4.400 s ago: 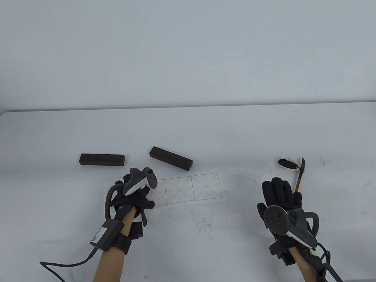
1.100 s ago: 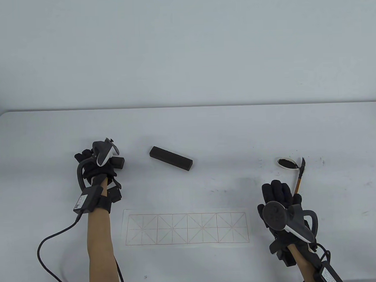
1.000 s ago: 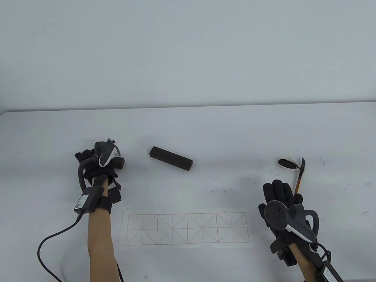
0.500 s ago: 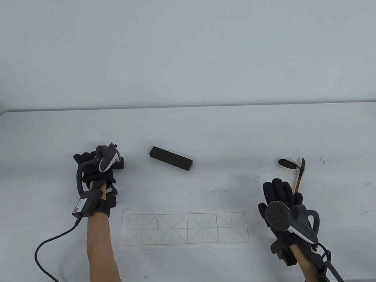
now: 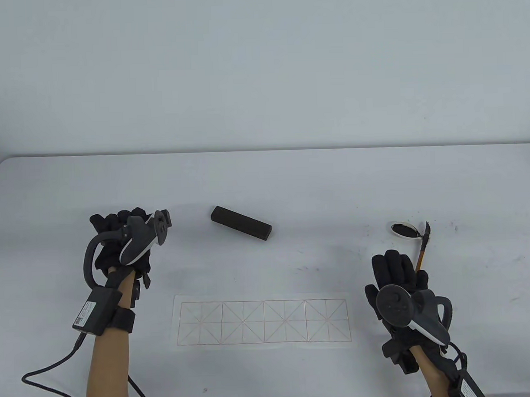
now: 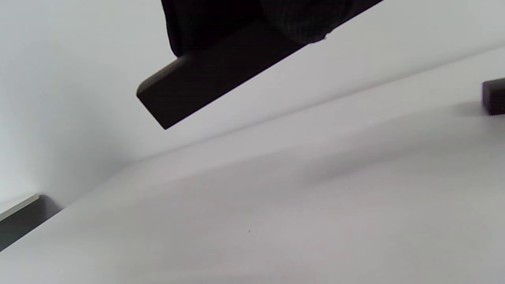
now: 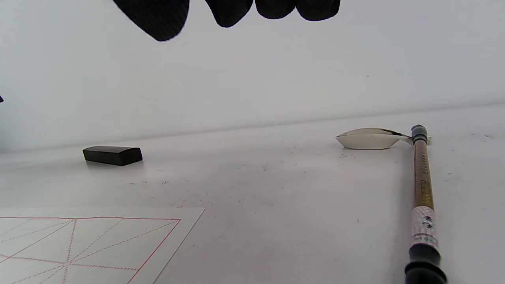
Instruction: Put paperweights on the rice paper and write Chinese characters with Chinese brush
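Observation:
My left hand (image 5: 118,227) grips one dark paperweight (image 6: 205,79), lifted off the table; in the table view the hand and its tracker hide the bar. The second paperweight (image 5: 241,222) lies slanted at mid table, apart from both hands. The rice paper (image 5: 264,322) with its red grid lies flat near the front edge, nothing on it. My right hand (image 5: 398,276) rests flat on the table with straight fingers (image 7: 236,10), holding nothing. The brush (image 5: 423,249) lies just right of it, its tip by the small ink dish (image 5: 405,229).
Ink smudges (image 5: 311,266) mark the white table between the paper and the dish. A black cable (image 5: 49,371) trails from my left wrist across the front left. The table's far edge (image 5: 263,151) meets a plain wall.
The left hand dragged the paper toward the front, reached to the left paperweight, closed on it and now lifts it while rolling leftward. The right hand stayed put.

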Tool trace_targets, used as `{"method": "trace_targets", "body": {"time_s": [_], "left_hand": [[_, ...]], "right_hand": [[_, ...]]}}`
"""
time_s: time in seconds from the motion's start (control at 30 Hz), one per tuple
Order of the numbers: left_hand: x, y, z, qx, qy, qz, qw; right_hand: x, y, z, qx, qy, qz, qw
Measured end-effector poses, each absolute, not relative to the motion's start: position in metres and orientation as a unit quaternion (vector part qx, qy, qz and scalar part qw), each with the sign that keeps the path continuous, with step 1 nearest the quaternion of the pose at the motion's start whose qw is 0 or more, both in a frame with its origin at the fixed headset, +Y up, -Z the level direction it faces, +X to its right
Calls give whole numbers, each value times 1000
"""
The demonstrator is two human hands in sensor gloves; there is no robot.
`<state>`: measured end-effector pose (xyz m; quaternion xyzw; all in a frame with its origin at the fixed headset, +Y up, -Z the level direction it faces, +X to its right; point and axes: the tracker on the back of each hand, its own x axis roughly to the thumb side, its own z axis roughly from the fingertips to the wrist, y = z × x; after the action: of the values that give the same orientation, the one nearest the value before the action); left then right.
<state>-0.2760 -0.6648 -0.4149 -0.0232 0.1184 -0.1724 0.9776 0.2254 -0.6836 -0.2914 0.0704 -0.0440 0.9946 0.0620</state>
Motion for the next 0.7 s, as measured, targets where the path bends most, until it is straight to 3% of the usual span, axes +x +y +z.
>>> {"method": "trace_targets", "body": {"time_s": [0.27,0.53,0.7], "left_hand": [[-249,-646,-363,-9,87,-172,981],[-234,-662,-329,-57,98,-101,988],[-235,-680,-321,-72,118,-108,985]], "right_hand": [[223,-682,-288,79,-46,994,66],[221,-683,-287,87,-46,993,69],[220,-684,-287,93,-43,992,69]]}}
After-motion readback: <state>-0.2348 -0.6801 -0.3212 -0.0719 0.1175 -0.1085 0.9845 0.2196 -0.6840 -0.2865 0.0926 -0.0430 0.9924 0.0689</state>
